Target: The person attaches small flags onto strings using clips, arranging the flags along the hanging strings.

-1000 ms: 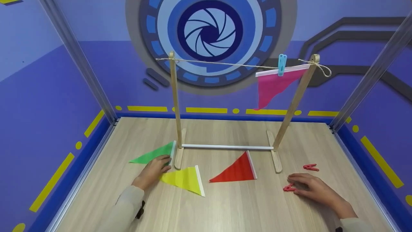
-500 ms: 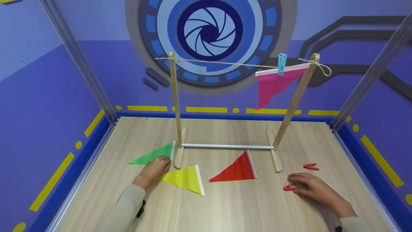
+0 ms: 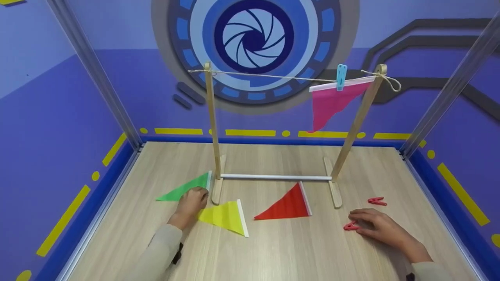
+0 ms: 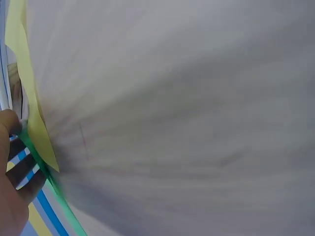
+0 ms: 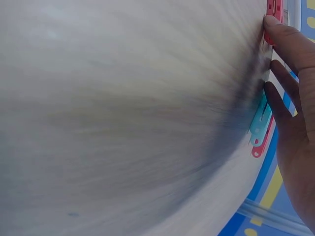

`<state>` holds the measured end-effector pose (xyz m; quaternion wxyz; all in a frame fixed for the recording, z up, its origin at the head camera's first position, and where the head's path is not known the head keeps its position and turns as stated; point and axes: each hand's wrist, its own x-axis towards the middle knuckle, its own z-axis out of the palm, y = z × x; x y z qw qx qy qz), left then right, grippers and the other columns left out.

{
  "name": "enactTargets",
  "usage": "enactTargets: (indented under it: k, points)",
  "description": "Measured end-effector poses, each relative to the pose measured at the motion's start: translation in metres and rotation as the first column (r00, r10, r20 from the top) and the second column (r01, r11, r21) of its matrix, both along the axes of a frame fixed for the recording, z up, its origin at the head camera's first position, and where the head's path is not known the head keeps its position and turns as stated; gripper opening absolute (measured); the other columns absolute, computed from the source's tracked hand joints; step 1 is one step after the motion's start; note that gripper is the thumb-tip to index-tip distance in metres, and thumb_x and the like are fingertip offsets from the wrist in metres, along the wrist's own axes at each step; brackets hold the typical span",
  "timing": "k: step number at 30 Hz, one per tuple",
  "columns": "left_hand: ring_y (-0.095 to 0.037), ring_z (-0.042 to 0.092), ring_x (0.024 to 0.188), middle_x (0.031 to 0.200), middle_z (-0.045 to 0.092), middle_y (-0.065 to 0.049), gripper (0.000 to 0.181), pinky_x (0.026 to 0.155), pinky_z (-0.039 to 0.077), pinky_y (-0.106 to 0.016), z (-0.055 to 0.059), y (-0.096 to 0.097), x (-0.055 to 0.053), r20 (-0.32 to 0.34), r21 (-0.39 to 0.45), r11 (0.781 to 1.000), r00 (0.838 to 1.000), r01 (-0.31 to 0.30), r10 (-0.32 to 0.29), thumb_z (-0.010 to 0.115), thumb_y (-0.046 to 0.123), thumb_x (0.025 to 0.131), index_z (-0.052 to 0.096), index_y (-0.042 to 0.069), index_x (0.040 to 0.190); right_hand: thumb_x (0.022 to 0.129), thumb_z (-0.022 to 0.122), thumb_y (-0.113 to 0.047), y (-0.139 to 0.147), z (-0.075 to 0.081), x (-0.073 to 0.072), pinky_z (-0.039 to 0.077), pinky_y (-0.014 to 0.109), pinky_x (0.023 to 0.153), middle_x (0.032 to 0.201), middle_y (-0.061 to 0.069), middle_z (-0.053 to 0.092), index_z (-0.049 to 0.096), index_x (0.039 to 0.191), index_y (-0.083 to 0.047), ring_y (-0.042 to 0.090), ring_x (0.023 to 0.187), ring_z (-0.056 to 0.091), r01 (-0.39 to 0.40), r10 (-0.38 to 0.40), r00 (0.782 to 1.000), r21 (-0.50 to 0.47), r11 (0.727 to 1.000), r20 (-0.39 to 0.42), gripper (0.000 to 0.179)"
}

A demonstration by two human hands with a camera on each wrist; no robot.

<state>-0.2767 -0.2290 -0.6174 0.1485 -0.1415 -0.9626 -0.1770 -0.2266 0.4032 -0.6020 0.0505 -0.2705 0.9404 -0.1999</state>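
My left hand (image 3: 190,206) pinches the green triangular flag (image 3: 186,189) near the lower end of its white strip, with thumb and fingers at that edge in the left wrist view. Beside it lies a yellow flag (image 3: 224,218), near the wrist. A red flag (image 3: 287,207) lies further right. My right hand (image 3: 384,230) rests on the table, fingers spread. Its thumb touches a red clothespin (image 5: 273,22). In the right wrist view a light blue clothespin (image 5: 260,120) lies by the fingers, hidden by the hand in the head view. Another red clothespin (image 3: 377,201) lies behind the hand.
A wooden stand with two posts (image 3: 213,125) and a white crossbar (image 3: 275,177) stands at the back. Twine (image 3: 269,76) runs between the post tops. A blue clothespin (image 3: 341,77) holds a pink flag (image 3: 338,101) on it at the right.
My left hand has shifted slightly, its fingers drawing in at the strip, and the green flag has slid a little left and toward me. The right hand stays where it was.
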Motion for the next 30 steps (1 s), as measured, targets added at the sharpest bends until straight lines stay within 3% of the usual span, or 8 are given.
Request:
enactTargets:
  k: [3,6,10,15,20,24,30]
  points:
    - [-0.014,0.052,0.068,0.075,0.060,0.001,0.017,0.061,0.050,-0.032,0.004,-0.002,0.001,0.068,0.080,0.996,0.997,-0.042,0.036,0.063,0.008,0.100,0.073,0.007,0.086,0.096,0.070,-0.039,-0.001,-0.001,0.000,0.050,0.040,0.102,0.134,-0.002,0.065,0.069,0.131,-0.018,0.026,0.125,0.059,-0.009,0.009,0.999,-0.009,1.000,-0.032,0.041]
    - [-0.012,0.052,0.069,0.076,0.061,0.002,0.017,0.064,0.052,-0.033,0.011,-0.004,0.003,0.121,0.165,0.982,0.990,-0.098,0.078,0.061,0.011,0.102,0.074,0.007,0.092,0.096,0.072,-0.035,-0.002,-0.002,0.001,0.051,0.041,0.101,0.132,0.001,0.066,0.071,0.128,-0.017,0.027,0.123,0.059,-0.014,0.013,0.999,-0.013,1.000,-0.050,0.038]
    - [-0.016,0.064,0.076,0.089,0.072,-0.006,0.015,0.070,0.058,-0.038,0.025,-0.009,0.004,0.076,0.260,0.957,0.991,-0.125,0.109,0.061,0.009,0.102,0.074,0.002,0.104,0.095,0.072,-0.034,-0.002,-0.001,0.001,0.050,0.047,0.101,0.132,0.000,0.065,0.072,0.127,-0.018,0.027,0.124,0.059,0.008,-0.008,0.999,-0.006,1.000,-0.032,0.036]
    - [-0.026,0.072,0.087,0.097,0.075,-0.015,0.011,0.075,0.060,-0.043,0.042,-0.013,0.003,0.022,0.359,0.921,0.987,-0.154,0.157,0.064,0.003,0.099,0.072,-0.001,0.104,0.096,0.072,-0.035,-0.002,-0.001,0.000,0.048,0.051,0.102,0.134,-0.001,0.064,0.071,0.129,-0.018,0.027,0.126,0.058,0.026,-0.026,1.000,0.004,1.000,-0.007,0.037]
    - [-0.027,0.073,0.090,0.097,0.076,-0.013,0.007,0.078,0.059,-0.044,0.050,-0.013,0.002,0.024,0.446,0.878,0.983,-0.174,0.182,0.069,0.001,0.095,0.074,0.002,0.100,0.096,0.072,-0.035,-0.001,-0.002,0.000,0.048,0.050,0.101,0.135,0.000,0.064,0.071,0.129,-0.018,0.028,0.126,0.057,0.021,-0.021,1.000,0.003,1.000,-0.007,0.037]
    - [-0.027,0.073,0.089,0.098,0.077,-0.013,0.012,0.079,0.059,-0.044,0.053,-0.011,0.002,0.033,0.478,0.862,0.985,-0.166,0.171,0.073,0.001,0.092,0.077,0.002,0.103,0.095,0.072,-0.034,-0.001,-0.002,0.000,0.049,0.047,0.101,0.134,0.000,0.065,0.071,0.128,-0.018,0.028,0.125,0.058,0.013,-0.013,1.000,-0.002,1.000,-0.023,0.037]
    - [-0.024,0.072,0.093,0.101,0.077,-0.010,0.012,0.085,0.058,-0.043,0.058,-0.009,0.001,0.070,0.546,0.817,0.982,-0.187,0.178,0.073,0.007,0.094,0.080,0.004,0.103,0.095,0.072,-0.034,-0.001,-0.002,0.000,0.050,0.042,0.100,0.132,0.002,0.065,0.073,0.124,-0.017,0.029,0.123,0.059,0.001,-0.002,0.999,-0.028,1.000,-0.045,0.033]
